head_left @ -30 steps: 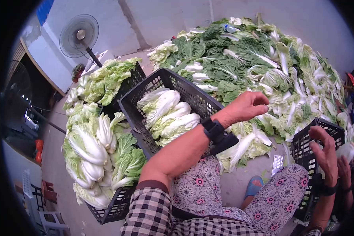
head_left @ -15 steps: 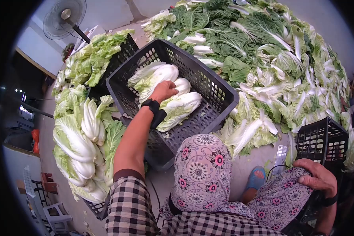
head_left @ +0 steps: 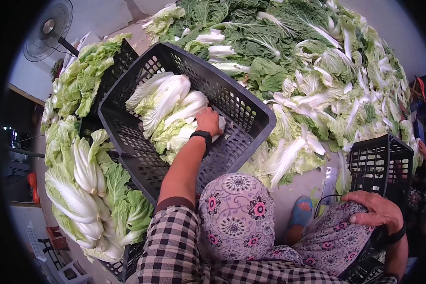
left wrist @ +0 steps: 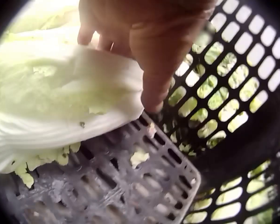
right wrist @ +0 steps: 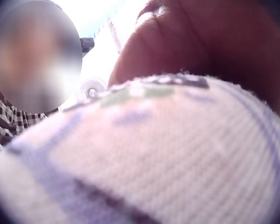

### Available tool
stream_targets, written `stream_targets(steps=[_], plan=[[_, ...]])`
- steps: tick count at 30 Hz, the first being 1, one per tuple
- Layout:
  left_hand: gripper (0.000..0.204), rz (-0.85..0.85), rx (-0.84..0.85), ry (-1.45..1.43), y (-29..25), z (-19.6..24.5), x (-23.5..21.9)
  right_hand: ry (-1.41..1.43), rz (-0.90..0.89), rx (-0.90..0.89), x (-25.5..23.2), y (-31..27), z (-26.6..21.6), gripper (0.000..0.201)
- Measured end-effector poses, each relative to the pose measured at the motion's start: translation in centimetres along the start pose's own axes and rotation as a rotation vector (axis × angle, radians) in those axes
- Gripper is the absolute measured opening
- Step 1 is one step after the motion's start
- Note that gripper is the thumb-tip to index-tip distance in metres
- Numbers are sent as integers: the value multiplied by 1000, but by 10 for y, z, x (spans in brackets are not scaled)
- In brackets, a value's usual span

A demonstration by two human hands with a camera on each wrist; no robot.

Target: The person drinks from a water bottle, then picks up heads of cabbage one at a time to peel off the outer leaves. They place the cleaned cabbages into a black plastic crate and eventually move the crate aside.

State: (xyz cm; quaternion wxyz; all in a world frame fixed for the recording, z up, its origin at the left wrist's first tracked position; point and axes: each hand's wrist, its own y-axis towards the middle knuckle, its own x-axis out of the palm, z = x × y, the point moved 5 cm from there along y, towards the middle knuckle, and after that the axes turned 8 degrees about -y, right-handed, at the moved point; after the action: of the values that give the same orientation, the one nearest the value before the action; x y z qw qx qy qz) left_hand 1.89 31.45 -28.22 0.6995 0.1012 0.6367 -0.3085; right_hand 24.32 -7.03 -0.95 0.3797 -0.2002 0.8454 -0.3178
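Observation:
In the head view the left hand (head_left: 209,124) reaches into a black crate (head_left: 251,102) and grips the base end of the nearest cabbage (head_left: 180,135). The left wrist view shows the thumb and fingers of the left hand (left wrist: 151,37) curled round the white butt of that cabbage (left wrist: 60,88). More cabbages (head_left: 168,97) lie side by side next to it. The right hand (head_left: 376,209) rests on the patterned trouser knee (head_left: 333,232), fingers relaxed; up close, the right wrist view has part of this hand (right wrist: 200,46) above the cloth.
Left of the crate, cabbages (head_left: 87,208) and loose leaves (head_left: 83,78) fill other crates. A large heap of cabbage leaves (head_left: 312,61) lies behind and to the right. Another black crate (head_left: 381,163) stands beyond the right knee. A fan (head_left: 48,27) is at the upper left.
The left hand came down into the crate and moved from over the middle cabbages to the nearest one's base. The right hand dropped onto the knee. The head view has shifted.

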Motion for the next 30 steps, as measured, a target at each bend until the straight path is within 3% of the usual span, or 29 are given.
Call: stream_targets(steps=[3, 6, 7, 11, 12, 14, 16, 18, 20, 24, 30], plan=[[81, 79, -16, -29, -17, -3, -4, -6, 33, 12, 2, -3, 2, 73], [81, -157, -23, -180, -24, -15, -11, 4, 62, 11, 2, -9, -1, 73], [81, -127, 8, -281, -28, -21, -22, 7, 70, 4, 3, -11, -2, 72], [81, 317, 60, -706, -44, -62, -97, 23, 122, -23, 7, -19, 2, 70], [75, 364, 3, -933, -52, -68, -121, 31, 138, -28, 8, -20, 4, 70], [72, 461, 46, -1371, -83, -62, -178, 34, 172, -25, 7, -24, 3, 72], [74, 583, 135, -1498, -106, -54, -222, -63, 290, -61, 1, -28, 5, 75], [74, 716, 204, -1267, -126, -28, -262, -263, 493, -123, -14, -35, 17, 80], [72, 818, 313, -1024, -145, 12, -294, -274, 700, -164, -38, -48, 23, 89], [69, 667, 589, -1291, -184, 108, -327, -282, 1065, -246, -80, -65, 0, 97], [67, 324, 810, -1701, -207, 225, -324, -272, 1218, -496, -85, -36, -55, 114]])
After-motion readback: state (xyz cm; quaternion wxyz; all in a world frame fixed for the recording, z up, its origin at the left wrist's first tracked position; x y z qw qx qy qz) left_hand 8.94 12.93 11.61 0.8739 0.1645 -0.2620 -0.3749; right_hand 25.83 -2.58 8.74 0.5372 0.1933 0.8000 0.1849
